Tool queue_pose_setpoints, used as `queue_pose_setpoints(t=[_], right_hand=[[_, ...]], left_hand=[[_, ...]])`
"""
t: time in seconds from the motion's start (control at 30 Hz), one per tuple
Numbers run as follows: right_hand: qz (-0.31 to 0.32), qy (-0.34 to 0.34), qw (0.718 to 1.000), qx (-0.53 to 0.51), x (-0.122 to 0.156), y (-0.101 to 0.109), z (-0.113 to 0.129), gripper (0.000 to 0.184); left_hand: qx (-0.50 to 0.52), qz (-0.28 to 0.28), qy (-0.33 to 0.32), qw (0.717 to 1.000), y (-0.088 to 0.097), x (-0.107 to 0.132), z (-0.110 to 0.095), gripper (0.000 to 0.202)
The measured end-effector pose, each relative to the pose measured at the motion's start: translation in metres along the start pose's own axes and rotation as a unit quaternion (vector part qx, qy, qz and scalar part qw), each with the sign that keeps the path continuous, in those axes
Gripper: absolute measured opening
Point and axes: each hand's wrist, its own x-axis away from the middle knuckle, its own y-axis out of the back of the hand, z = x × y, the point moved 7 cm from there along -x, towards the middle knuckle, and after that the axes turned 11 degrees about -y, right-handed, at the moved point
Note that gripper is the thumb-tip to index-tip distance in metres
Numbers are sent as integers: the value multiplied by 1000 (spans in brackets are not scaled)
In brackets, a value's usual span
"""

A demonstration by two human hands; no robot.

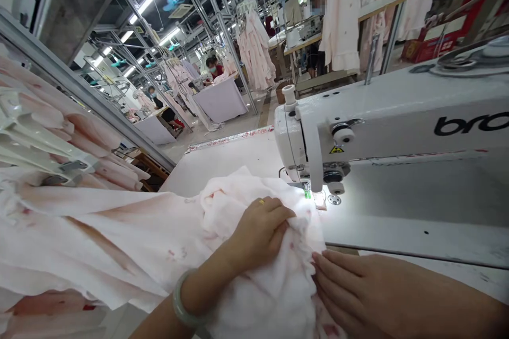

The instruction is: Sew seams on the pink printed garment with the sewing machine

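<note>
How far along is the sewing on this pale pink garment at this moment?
Done: the pale pink printed fabric is laid on the white sewing table, its bunched edge close to the presser foot of the white sewing machine. In hand: the left hand presses the bunch while the right hand flattens the ruffled edge. Left: most of the fabric lies left of the needle; any finished seam is hidden.

A white desk [234, 161] is carrying a white sewing machine [389, 116] and a heap of pale pink fabric [159, 238], which is spilling over its near left edge.
</note>
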Motion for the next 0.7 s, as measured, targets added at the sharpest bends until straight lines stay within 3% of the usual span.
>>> queue_pose_setpoints(t=[0.33, 0.53, 0.7], right_hand=[[45, -25, 998, -27, -2, -3, -15, 38], [65, -42, 996, -52, 2, -7, -24, 36], [49, -104, 988, -98, 4, -10, -51, 37]], left_hand=[[-4, 75, -144, 987, -23, -5, -24, 34], [-30, 104, -136, 985, -32, -7, -11, 34], [-62, 112, -128, 983, -40, -26, 11, 40]])
